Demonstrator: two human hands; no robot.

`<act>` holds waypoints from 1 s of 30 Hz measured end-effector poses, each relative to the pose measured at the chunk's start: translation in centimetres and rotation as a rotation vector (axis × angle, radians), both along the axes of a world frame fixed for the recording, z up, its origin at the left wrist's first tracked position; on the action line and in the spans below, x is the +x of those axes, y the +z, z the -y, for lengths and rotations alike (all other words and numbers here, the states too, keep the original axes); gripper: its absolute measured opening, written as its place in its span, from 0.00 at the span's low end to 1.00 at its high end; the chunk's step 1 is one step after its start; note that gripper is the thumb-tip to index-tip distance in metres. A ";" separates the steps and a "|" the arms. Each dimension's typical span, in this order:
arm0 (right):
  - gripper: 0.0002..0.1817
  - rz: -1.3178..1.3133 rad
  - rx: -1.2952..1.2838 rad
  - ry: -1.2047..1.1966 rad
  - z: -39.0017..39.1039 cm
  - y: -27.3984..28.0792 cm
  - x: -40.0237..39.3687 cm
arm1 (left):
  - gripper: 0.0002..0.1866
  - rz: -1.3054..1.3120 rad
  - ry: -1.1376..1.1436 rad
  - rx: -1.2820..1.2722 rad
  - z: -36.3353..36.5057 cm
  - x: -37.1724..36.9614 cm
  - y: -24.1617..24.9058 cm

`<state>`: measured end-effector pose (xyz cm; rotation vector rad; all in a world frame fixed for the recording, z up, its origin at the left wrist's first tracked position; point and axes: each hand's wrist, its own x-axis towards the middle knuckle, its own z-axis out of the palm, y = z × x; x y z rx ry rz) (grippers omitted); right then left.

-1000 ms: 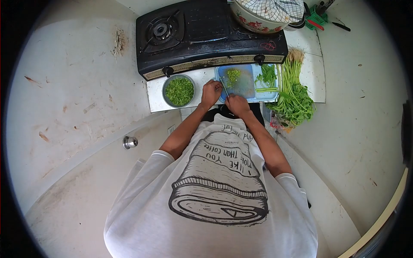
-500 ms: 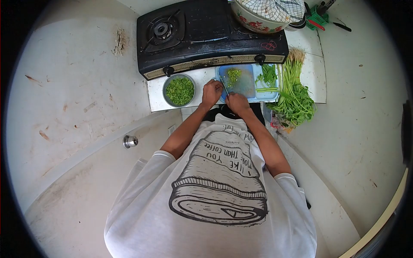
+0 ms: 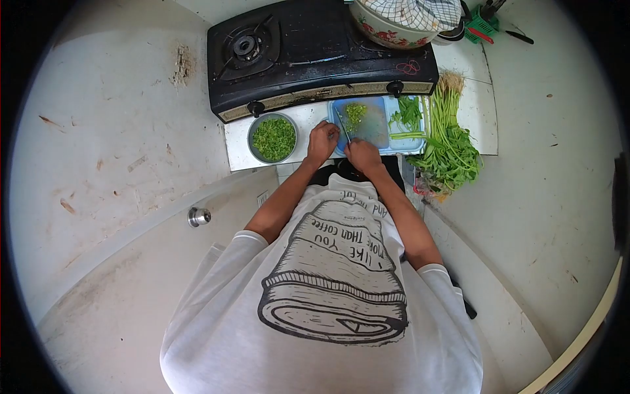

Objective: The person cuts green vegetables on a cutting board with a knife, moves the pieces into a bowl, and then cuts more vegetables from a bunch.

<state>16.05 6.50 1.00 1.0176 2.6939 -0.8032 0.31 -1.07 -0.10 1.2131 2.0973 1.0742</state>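
Observation:
My right hand (image 3: 363,155) is closed round the handle of a knife (image 3: 344,125), whose thin blade points away from me over the blue cutting board (image 3: 377,134). Just left of the blade, at the board's left edge, my left hand (image 3: 323,140) has its fingers curled together; whatever they hold is too small to make out. Finely chopped greens (image 3: 356,114) lie in a small heap beyond the blade. Leaves (image 3: 408,113) and cut stems (image 3: 407,136) rest in the board's right-hand section. Left of my hands stands a grey bowl (image 3: 251,150) filled with chopped greens.
A black gas stove (image 3: 315,59) spans the back of the counter, with a flowered pot (image 3: 390,29) under a checked cloth. A bunch of leafy stalks (image 3: 453,131) lies at the right. A green basket (image 3: 482,27) with utensils sits in the far right corner.
The knife's blade has shifted slightly, its tip now farther out over the board. Both hands stay in nearly the same place.

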 end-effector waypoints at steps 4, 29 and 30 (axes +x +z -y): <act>0.24 -0.005 -0.011 -0.012 -0.1 0.0 0.4 | 0.05 -0.004 0.006 0.013 0.0 0.1 -0.1; 0.22 -0.014 -0.084 0.093 -0.3 -1.4 -0.2 | 0.04 -0.003 0.018 0.034 -0.4 0.1 -0.8; 0.22 -0.025 -0.076 0.090 -0.2 -1.3 -0.2 | 0.04 -0.009 0.017 0.020 -0.4 0.1 -0.5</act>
